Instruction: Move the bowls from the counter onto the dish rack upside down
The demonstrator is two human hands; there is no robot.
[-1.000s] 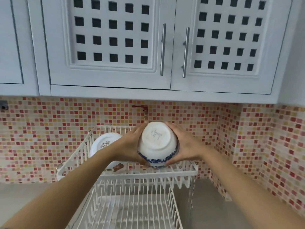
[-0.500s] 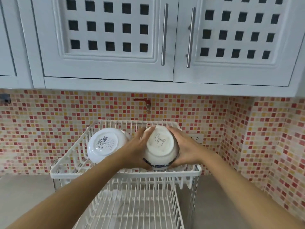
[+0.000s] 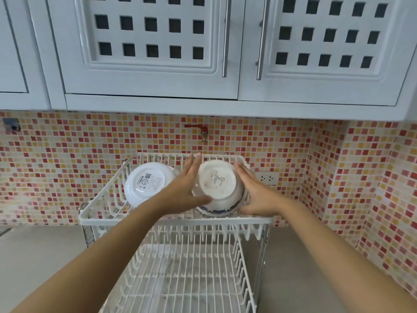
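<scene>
The blue-rimmed bowl (image 3: 217, 187) is sitting upside down on the top tier of the white dish rack (image 3: 176, 220), its foot facing up and tilting a little toward the camera. A second bowl, the plain white bowl (image 3: 149, 182), is leaning inverted just to its left on the same tier. The left hand (image 3: 186, 192) is lying flat against the bowl's left side with fingers stretched out, thumb curling under the near edge; the right hand (image 3: 256, 195) is opening flat along its right side. Neither hand is clamping it; the fingers are spread and loose, though motion blur is making it hard to say whether the right palm is touching the wall or is just clear of it.

The main risk, as I judge it, is the bowl sliding on release. It is resting at a slant on thin wires near the front rail, so if the rim is not seating between the wires, it could be tipping forward over the rail and dropping to the lower tier (image 3: 187, 281) or the counter (image 3: 300, 267). A second risk is the left hand, wedged between the two bowls: pulling it out carelessly could be nudging the plain white bowl, which is itself propped at an angle, and setting both knocking together.
</scene>
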